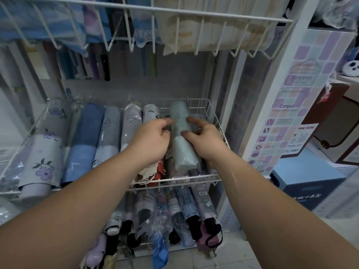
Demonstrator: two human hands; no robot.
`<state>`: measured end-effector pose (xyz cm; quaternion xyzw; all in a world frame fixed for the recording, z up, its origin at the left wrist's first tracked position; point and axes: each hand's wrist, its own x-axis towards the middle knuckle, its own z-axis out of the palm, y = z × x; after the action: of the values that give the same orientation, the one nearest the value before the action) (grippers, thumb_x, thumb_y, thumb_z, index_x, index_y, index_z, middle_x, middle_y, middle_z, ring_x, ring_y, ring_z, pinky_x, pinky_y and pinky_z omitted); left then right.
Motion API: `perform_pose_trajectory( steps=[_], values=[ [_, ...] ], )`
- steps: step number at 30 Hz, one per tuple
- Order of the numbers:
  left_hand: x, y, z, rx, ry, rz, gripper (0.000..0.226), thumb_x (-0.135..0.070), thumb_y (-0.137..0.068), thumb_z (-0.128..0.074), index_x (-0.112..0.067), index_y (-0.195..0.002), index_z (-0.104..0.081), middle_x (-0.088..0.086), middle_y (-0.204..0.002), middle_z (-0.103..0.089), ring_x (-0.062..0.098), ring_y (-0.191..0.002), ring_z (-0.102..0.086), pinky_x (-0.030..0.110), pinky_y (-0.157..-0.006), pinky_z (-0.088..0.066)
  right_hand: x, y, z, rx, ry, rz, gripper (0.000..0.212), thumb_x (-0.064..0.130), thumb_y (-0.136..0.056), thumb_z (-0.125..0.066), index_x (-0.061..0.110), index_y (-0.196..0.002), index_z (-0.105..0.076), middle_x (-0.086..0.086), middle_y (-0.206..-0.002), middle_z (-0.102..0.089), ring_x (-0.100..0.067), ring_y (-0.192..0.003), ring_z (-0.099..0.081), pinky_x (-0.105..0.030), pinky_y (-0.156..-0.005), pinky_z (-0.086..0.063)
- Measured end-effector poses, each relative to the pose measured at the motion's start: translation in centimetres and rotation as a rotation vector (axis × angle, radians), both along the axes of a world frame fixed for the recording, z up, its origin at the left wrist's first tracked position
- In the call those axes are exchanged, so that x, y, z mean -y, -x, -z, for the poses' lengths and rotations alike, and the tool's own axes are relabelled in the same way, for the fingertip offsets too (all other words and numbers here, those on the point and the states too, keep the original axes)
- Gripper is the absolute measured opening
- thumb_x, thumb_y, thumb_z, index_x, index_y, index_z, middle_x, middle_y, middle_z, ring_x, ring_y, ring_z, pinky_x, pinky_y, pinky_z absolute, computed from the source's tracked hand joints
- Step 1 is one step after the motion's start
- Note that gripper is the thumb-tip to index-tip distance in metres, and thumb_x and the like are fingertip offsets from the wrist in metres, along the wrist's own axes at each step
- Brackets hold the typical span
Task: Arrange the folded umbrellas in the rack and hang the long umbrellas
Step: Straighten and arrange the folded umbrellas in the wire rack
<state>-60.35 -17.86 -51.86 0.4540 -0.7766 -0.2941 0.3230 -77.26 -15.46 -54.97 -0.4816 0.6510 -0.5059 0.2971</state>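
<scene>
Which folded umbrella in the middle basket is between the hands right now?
The pale mint-green umbrella, rightmost in the middle basket. It lies on top of darker ones, with the left hand and right hand at its sides; the blue and floral ones lie untouched further left.

Both hands flank mint umbrella in rack

One view only, head-mounted, looking forward and down along both forearms into the white wire rack. It sits close: the middle basket fills the centre, the top basket's rim crosses overhead, and the lower tier shows beneath.
</scene>
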Motion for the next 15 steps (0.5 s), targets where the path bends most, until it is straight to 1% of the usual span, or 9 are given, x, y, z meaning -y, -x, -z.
perform_pose_trajectory(
  steps=[1, 2, 4, 5, 7, 9, 12, 13, 15],
  values=[
    [-0.1, -0.8, -0.4, 0.073, 0.067, -0.045, 0.039, -0.013, -0.1, -0.046, -0.029, -0.13, -0.065, -0.002, -0.113, -0.07, 0.013, -0.092, -0.064, 0.022, -0.08, -0.049, 0.0, -0.3, 0.0, -0.084, -0.007, 0.006, 0.056, 0.032, -0.086, -0.074, 0.035, -0.139, -0.056, -0.004, -0.114, -0.071, -0.018, -0.094, -0.072, -0.037, -0.086, -0.06],
    [-0.1, -1.5, -0.6, 0.135, 0.136, -0.09, 0.038, -0.012, -0.1, -0.048, -0.027, -0.13, -0.065, 0.001, -0.117, -0.069, 0.016, -0.095, -0.064, 0.024, -0.083, -0.049, 0.0, -0.8, -0.2, -0.159, -0.018, 0.001, 0.055, 0.033, -0.087, -0.074, 0.036, -0.139, -0.056, -0.002, -0.113, -0.07, -0.017, -0.092, -0.07, -0.032, -0.083, -0.059],
    [0.4, -2.9, -0.5, 0.237, 0.236, -0.159, 0.037, -0.014, -0.096, -0.053, -0.024, -0.129, -0.067, 0.005, -0.132, -0.065, 0.027, -0.117, -0.059, 0.034, -0.101, -0.047, 0.1, -1.6, -0.3, -0.248, -0.027, -0.006, 0.056, 0.035, -0.089, -0.073, 0.035, -0.141, -0.054, -0.003, -0.114, -0.067, -0.017, -0.094, -0.066, -0.023, -0.077, -0.053],
    [0.7, -3.5, -0.2, 0.284, 0.262, -0.179, 0.037, -0.016, -0.094, -0.055, -0.023, -0.128, -0.067, 0.006, -0.134, -0.063, 0.031, -0.122, -0.055, 0.04, -0.105, -0.045, 0.2, -1.8, -0.3, -0.281, -0.033, -0.003, 0.058, 0.037, -0.089, -0.073, 0.034, -0.143, -0.053, -0.004, -0.117, -0.066, -0.019, -0.098, -0.065, -0.023, -0.08, -0.051],
    [1.1, -4.6, 0.6, 0.413, 0.252, -0.186, 0.04, -0.026, -0.089, -0.058, -0.022, -0.128, -0.067, 0.006, -0.133, -0.064, 0.036, -0.123, -0.054, 0.048, -0.104, -0.045, 0.2, -2.2, -0.4, -0.343, -0.054, 0.006, 0.06, 0.041, -0.089, -0.072, 0.032, -0.145, -0.051, -0.005, -0.126, -0.066, -0.022, -0.11, -0.064, -0.028, -0.093, -0.051],
    [1.1, -5.0, 1.5, 0.528, 0.227, -0.146, 0.048, -0.041, -0.082, -0.052, -0.024, -0.126, -0.067, 0.004, -0.131, -0.065, 0.036, -0.121, -0.054, 0.05, -0.102, -0.045, 0.3, -2.6, -0.5, -0.41, -0.088, -0.002, 0.06, 0.043, -0.09, -0.07, 0.03, -0.145, -0.051, -0.005, -0.135, -0.063, -0.023, -0.12, -0.061, -0.033, -0.103, -0.048],
    [1.0, -5.1, 2.1, 0.59, 0.248, -0.114, 0.054, -0.048, -0.08, -0.046, -0.027, -0.125, -0.066, 0.002, -0.131, -0.065, 0.035, -0.123, -0.053, 0.051, -0.104, -0.043, 0.5, -3.5, -0.3, -0.524, -0.132, -0.025, 0.062, 0.047, -0.091, -0.064, 0.029, -0.148, -0.047, -0.005, -0.142, -0.059, -0.025, -0.125, -0.058, -0.029, -0.102, -0.046],
    [0.9, -5.2, 2.0, 0.591, 0.248, -0.108, 0.054, -0.048, -0.08, -0.045, -0.026, -0.125, -0.066, 0.003, -0.13, -0.065, 0.035, -0.122, -0.054, 0.05, -0.104, -0.043, 0.5, -3.7, -0.2, -0.547, -0.143, -0.023, 0.062, 0.05, -0.091, -0.063, 0.031, -0.148, -0.046, -0.006, -0.143, -0.057, -0.026, -0.125, -0.057, -0.031, -0.103, -0.047],
    [0.6, -6.0, 1.3, 0.582, 0.262, -0.106, 0.051, -0.045, -0.084, -0.046, -0.024, -0.126, -0.065, 0.005, -0.129, -0.065, 0.035, -0.119, -0.055, 0.049, -0.102, -0.045, 0.7, -4.1, -0.4, -0.626, -0.146, 0.028, 0.063, 0.056, -0.088, -0.059, 0.034, -0.146, -0.048, -0.01, -0.143, -0.053, -0.031, -0.128, -0.052, -0.04, -0.105, -0.047]
  ],
)
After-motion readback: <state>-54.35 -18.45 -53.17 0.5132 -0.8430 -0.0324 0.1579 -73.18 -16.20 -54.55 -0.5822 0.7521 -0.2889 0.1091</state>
